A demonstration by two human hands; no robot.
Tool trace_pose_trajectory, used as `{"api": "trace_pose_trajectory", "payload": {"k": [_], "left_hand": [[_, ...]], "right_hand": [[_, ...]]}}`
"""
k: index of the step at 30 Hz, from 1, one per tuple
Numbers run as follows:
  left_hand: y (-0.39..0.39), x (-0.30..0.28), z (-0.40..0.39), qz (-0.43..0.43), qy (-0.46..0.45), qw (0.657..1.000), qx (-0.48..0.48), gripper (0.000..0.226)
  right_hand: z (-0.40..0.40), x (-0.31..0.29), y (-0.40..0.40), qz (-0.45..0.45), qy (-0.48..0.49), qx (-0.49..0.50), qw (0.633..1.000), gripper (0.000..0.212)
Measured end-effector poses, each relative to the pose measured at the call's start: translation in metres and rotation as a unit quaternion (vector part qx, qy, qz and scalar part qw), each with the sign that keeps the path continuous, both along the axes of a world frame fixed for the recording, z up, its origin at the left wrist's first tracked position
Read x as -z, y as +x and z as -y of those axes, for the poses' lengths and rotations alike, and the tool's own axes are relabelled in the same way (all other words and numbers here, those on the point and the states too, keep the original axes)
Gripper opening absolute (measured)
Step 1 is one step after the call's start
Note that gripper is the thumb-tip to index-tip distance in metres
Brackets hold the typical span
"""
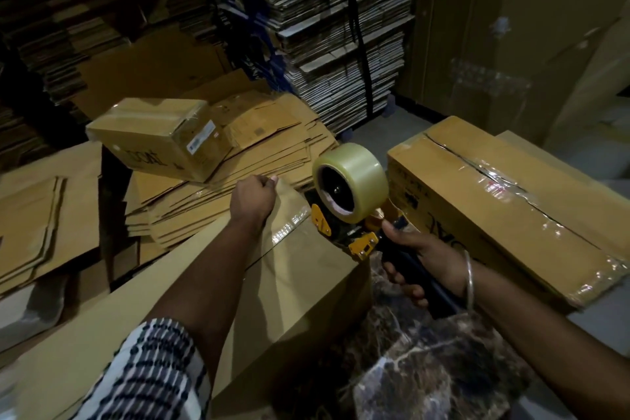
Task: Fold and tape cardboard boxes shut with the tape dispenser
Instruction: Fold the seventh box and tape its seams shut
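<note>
At far left, flat cardboard sheets [37, 215] lie spread low in the dim room. Just right of them a taped small box [160, 136] sits tilted on a pile of flattened cartons [238, 187], and behind that pile tall stacks [341, 44] of flat cardboard stand bound with dark straps. In the foreground the box [300, 283] being closed runs from bottom left toward the centre, a strip of clear tape shining along its top seam. The left hand [254, 199], at the end of a patterned sleeve [146, 375], rests on the far end of this box with its fingers curled over the flap edge, holding it down. To its right the dispenser [351, 211], carrying a large clear roll, sits at the box's right corner, its yellow front touching the cardboard. The right hand [426, 259], a bangle [469, 280] on its wrist, grips the dispenser's dark handle firmly. Farther right lies a long box [511, 211], already taped along its seam.
</note>
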State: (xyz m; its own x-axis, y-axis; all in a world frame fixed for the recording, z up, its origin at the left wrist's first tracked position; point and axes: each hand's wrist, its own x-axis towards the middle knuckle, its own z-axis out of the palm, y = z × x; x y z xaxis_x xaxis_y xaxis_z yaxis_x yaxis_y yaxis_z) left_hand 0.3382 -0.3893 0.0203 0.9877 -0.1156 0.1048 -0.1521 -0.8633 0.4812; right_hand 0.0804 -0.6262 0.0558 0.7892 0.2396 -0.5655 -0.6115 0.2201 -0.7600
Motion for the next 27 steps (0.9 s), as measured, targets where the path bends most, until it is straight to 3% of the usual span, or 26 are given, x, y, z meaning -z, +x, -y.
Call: {"api": "trace_pose_trajectory", "payload": {"k": [3, 7, 9, 13, 18, 27], "left_hand": [[-0.007, -0.002, 0.002, 0.039, 0.005, 0.998, 0.039, 0.039], [-0.015, -0.011, 0.003, 0.152, 0.023, 0.960, 0.235, 0.034], [-0.014, -0.013, 0.001, 0.148, 0.045, 0.937, 0.315, 0.031], [-0.005, -0.014, -0.003, 0.126, 0.103, 0.912, 0.377, 0.039], [0.002, -0.015, -0.008, 0.124, 0.158, 0.902, 0.382, 0.067], [0.008, -0.013, -0.024, 0.043, 0.164, 0.945, 0.279, 0.064]], "right_hand": [[0.005, 0.000, -0.013, -0.003, 0.039, 0.000, 0.999, 0.064], [0.004, -0.001, -0.010, -0.012, 0.072, -0.016, 0.997, 0.066], [0.005, 0.000, -0.009, -0.016, 0.070, -0.018, 0.997, 0.066], [0.005, 0.004, -0.009, -0.011, 0.061, -0.013, 0.998, 0.066], [0.002, -0.003, -0.002, -0.022, 0.034, -0.002, 0.999, 0.067], [-0.002, -0.013, 0.015, -0.005, -0.032, -0.024, 0.999, 0.067]]}}
